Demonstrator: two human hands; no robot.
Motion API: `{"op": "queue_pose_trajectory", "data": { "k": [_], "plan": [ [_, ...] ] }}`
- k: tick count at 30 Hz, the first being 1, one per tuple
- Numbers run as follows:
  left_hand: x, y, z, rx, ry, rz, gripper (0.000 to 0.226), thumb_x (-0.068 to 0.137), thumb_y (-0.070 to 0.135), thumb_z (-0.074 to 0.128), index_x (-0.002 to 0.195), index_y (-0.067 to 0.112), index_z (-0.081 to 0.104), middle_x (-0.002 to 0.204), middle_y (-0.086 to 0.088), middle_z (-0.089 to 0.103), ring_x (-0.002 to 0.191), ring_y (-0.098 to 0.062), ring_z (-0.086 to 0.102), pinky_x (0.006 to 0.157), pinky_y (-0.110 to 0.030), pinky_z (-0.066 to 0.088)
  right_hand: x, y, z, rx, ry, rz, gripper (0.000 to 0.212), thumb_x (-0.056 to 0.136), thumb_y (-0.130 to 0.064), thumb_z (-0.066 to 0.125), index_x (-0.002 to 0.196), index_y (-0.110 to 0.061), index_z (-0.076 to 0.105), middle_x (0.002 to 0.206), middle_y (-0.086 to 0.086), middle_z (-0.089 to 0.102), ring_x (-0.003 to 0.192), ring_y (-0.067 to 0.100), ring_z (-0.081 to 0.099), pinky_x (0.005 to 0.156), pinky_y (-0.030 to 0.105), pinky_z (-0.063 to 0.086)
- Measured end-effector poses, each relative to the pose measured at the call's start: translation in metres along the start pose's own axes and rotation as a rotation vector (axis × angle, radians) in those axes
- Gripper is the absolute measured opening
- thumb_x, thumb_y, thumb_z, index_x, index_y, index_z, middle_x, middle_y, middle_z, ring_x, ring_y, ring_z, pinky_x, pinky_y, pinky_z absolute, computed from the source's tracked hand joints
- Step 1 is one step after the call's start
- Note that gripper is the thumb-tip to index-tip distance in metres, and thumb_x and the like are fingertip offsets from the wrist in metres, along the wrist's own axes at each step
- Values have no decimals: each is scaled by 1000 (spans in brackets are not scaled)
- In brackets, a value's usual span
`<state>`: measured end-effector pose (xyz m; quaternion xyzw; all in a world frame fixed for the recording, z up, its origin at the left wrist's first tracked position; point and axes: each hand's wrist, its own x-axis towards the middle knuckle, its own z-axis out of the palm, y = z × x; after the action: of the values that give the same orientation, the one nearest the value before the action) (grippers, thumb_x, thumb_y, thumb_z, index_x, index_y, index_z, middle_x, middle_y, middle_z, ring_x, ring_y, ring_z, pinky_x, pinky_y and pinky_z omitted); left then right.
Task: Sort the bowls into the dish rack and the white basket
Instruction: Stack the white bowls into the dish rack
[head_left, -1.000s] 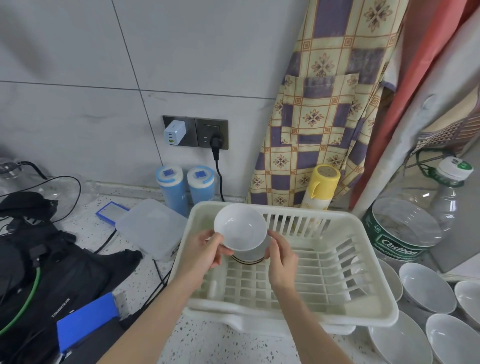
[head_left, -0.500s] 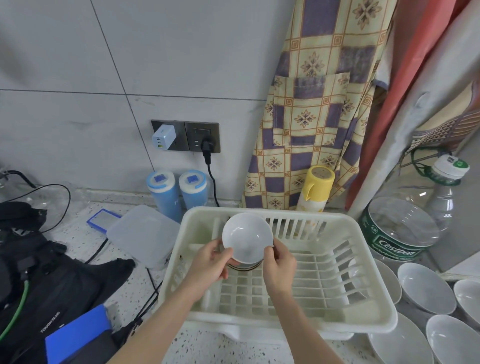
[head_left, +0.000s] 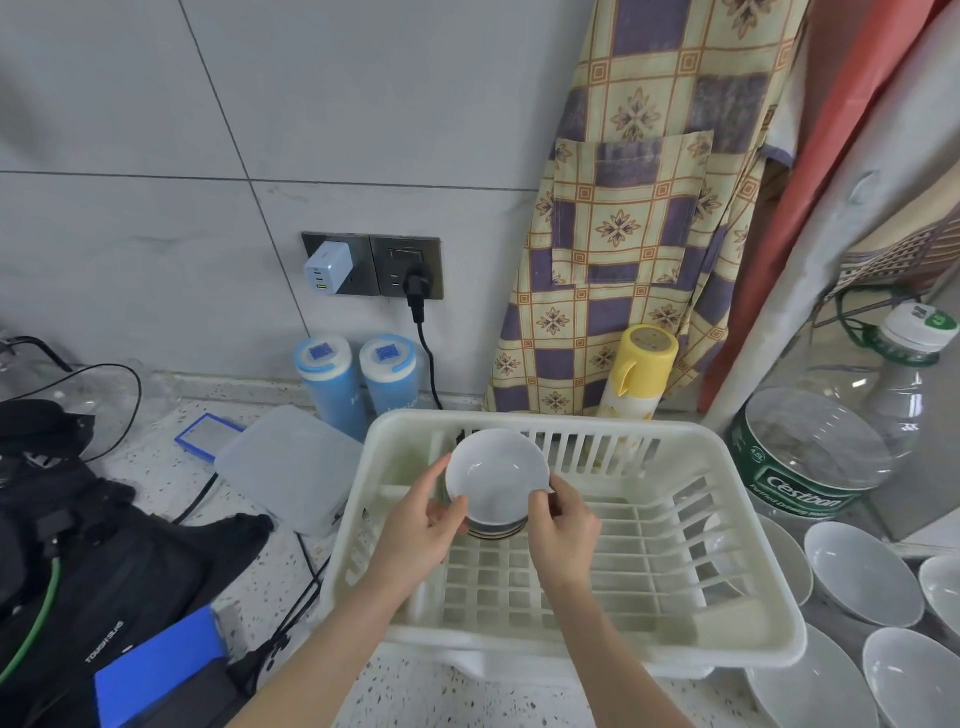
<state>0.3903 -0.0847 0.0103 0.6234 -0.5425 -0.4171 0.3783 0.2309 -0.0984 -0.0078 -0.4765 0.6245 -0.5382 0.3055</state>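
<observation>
Gripping white bowl (head_left: 496, 475) with both hands, tilted over dish rack (head_left: 691, 613).

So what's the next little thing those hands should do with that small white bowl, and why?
Probably lower the bowl the last bit into the dish rack and let go. The left hand and the right hand both grip its sides, and it sits tilted above the rack's back left corner, over what looks like another dish. More bowls wait on the counter to the right.

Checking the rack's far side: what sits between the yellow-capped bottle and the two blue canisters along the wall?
In the head view, only a black power cord hangs there, between the blue canisters and the yellow-capped bottle.
</observation>
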Motion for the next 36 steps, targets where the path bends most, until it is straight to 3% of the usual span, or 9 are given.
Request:
{"op": "queue_pose_trajectory", "data": {
  "k": [3,7,11,16,20,26,30,33,36],
  "plan": [
    [4,-7,0,78,1,-32,53,95,30,60,144,38,42,68,-3,72,63,-3,68,54,-7,43,0,1,1,-25,-10,-2,28,76,-25,47,59,-44,56,42,-10,38,44,8,35,43,15,31],
    [7,-12,0,137,-36,-61,53,96,33,58,146,36,41,71,-7,72,61,2,68,51,-6,42,1,7,2,-73,-21,17,22,83,-18,53,88,-25,73,42,-10,42,44,8,38,44,16,33],
    [8,-14,1,154,-59,-90,58,94,42,58,148,34,37,73,-5,72,63,5,67,53,-7,41,1,9,1,-124,-37,36,24,86,-11,54,94,-22,74,41,-10,44,44,8,41,45,15,34],
    [6,-13,1,204,-121,-95,88,83,60,63,155,32,21,63,14,70,65,3,67,60,-16,43,1,9,2,-129,-38,75,29,86,-14,55,106,-21,74,44,-7,46,45,7,43,49,22,39],
    [4,-13,0,286,-132,-103,107,70,69,68,155,37,12,69,11,65,66,3,64,57,-16,41,2,10,3,-109,-55,113,28,87,-16,55,108,-22,73,48,-7,48,47,7,43,52,25,42],
    [5,-14,1,340,-119,-51,99,71,58,75,146,55,10,78,21,59,62,7,62,55,-16,41,4,15,3,-70,-62,193,34,87,-32,57,118,-24,68,56,-8,54,56,7,52,59,26,48],
    [6,-15,0,368,-120,-36,98,71,60,74,141,58,5,76,22,58,66,12,60,53,-14,39,4,18,-1,-66,-87,364,64,77,-72,29,110,-27,62,87,1,71,85,17,65,74,38,51],
    [7,-18,1,371,-117,-50,102,69,63,74,147,53,8,70,16,62,65,4,63,56,-19,41,0,14,-3,-193,-210,493,63,80,-77,7,80,-35,54,70,1,72,72,15,64,62,33,44],
    [9,-20,2,377,-103,-55,101,71,62,74,149,49,11,70,13,63,66,0,64,57,-21,43,-1,13,0,-67,-344,550,65,93,-66,10,98,-27,62,76,6,74,56,15,66,48,23,48]
  ]
}}
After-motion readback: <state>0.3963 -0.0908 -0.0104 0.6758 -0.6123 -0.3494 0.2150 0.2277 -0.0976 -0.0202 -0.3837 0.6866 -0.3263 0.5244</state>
